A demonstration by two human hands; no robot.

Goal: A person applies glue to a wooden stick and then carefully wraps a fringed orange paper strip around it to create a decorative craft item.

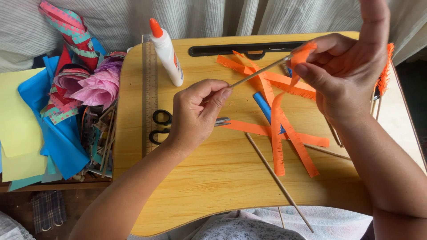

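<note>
The left hand (195, 113) is hovering palm-down, its thumb and forefinger pinching together at the tips while the other fingers are curling under, the bare forearm reaching in from the lower left. The right hand (344, 66) is held higher, thumb and bent forefinger pressing together, one finger sticking straight up, the wrist bending and the forearm rising from the lower right

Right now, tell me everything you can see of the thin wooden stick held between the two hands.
The thin wooden stick is a pale, slender skewer held above the wooden lap desk, slanting up to the right. The left hand pinches its lower end between thumb and fingers. At its upper end the right hand presses a fringed orange paper strip against it; that strip hangs down onto the desk.
</note>
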